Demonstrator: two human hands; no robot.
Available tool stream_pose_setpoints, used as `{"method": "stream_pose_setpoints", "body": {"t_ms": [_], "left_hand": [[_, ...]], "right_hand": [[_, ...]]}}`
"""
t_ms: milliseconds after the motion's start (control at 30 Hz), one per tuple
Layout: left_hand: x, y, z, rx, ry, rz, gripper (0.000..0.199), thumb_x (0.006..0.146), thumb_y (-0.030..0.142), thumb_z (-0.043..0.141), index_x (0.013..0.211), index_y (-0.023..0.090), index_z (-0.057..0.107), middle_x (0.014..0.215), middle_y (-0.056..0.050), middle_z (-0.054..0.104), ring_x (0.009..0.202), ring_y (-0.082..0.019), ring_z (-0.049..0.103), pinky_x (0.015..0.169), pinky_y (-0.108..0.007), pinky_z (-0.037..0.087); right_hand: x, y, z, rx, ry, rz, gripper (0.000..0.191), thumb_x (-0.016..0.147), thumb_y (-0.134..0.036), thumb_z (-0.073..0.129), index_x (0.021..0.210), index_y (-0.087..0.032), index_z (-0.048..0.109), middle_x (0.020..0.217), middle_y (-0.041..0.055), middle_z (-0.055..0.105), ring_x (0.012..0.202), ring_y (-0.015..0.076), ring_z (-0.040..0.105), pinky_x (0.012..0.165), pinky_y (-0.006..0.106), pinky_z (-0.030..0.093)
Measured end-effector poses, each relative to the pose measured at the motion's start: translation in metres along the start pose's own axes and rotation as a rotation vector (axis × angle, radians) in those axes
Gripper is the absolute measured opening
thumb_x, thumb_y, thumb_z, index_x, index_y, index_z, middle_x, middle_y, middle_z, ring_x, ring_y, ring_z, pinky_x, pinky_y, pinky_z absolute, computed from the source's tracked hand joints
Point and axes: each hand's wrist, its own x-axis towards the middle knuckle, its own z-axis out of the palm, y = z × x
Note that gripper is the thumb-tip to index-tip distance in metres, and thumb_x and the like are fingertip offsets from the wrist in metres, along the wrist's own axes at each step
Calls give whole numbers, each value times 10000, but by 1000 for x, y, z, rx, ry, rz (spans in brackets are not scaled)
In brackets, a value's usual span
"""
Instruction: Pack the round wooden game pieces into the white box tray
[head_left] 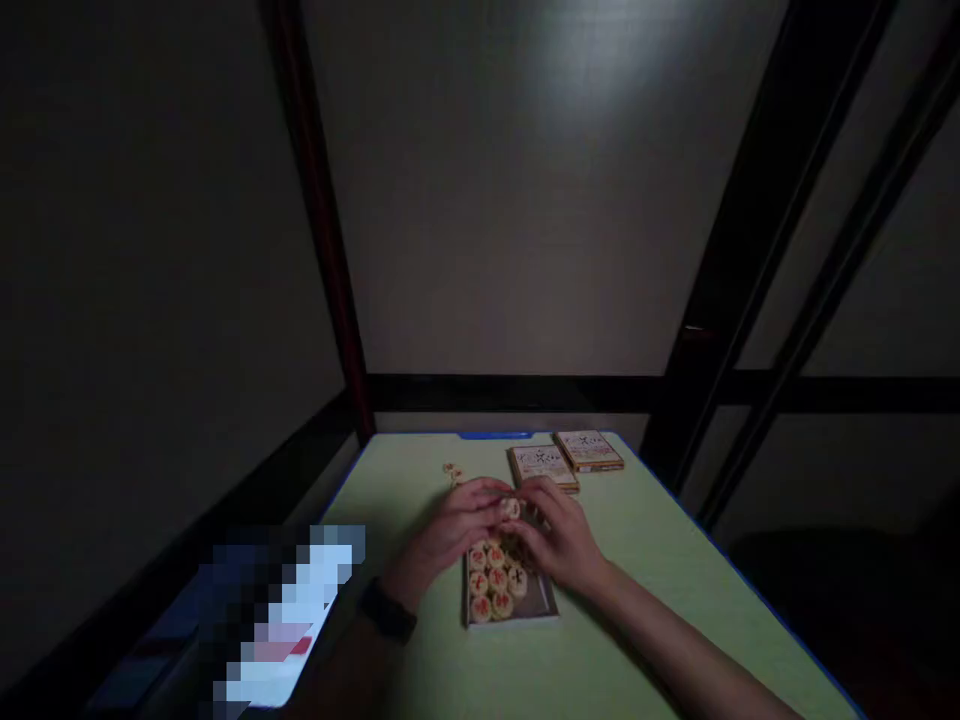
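A shallow box [544, 603] stands on the table, with several round wooden Chinese chess pieces [497, 579] in its left part. The characters on them are red, with a dark one at the right. Over the box's far half, my left hand [466, 520] and my right hand [559, 535] meet with bent fingers. One upright Chinese chess piece [511, 509] shows between their fingertips, and both hands appear closed on it. My hands hide the far end of the box. Beyond my left hand, a few loose pieces [452, 471] lie on the table.
The pale green table [660, 600] has a blue edge. Two flat printed boxes, a nearer one [544, 466] and a farther one [589, 448], lie at the back right. A bright, blurred-out screen [300, 620] is at the lower left. Walls with dark posts stand behind.
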Motion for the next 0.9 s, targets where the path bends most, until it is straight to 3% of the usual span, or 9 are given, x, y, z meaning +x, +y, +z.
{"method": "stream_pose_setpoints", "body": {"t_ms": [167,300,367,467,567,900], "left_hand": [[-1,1,-1,22,14,15,450,587,246,906,950,140,664,863,-43,696,800,-148,656,729,-247,489],[1,4,-2,88,62,8,498,562,300,919,958,133,668,885,-64,708,795,-158,657,742,-268,490],[3,5,-5,134,121,40,501,559,332,917,946,129,671,881,-67,706,765,-152,653,719,-266,483],[6,6,-10,206,199,73,482,567,363,904,925,129,682,843,-56,695,703,-128,633,652,-239,446],[7,6,-11,241,223,68,469,550,367,901,899,135,691,806,-39,681,684,-115,621,622,-221,417],[6,5,-5,248,174,87,446,512,339,906,846,138,689,812,-41,682,711,-126,620,646,-229,434]], "right_hand": [[1,-5,3,57,-3,14,213,904,-274,627,1105,-216,587,956,81,655,842,200,620,705,315,536],[2,-11,-14,57,-40,75,131,903,-272,614,1020,-212,614,892,65,668,781,188,613,685,304,508],[1,-19,-30,-3,-156,209,115,869,-280,650,953,-201,634,860,55,666,758,183,607,670,292,481],[-1,-37,-50,-163,-506,418,92,772,-219,704,854,-197,668,824,34,660,720,175,605,631,269,416],[-2,-50,-54,-317,-782,468,81,712,-168,688,787,-199,683,825,33,672,694,172,610,590,264,338],[-5,-46,-35,-498,-907,434,160,760,-157,581,861,-217,690,874,58,719,717,183,639,577,276,278]]}}
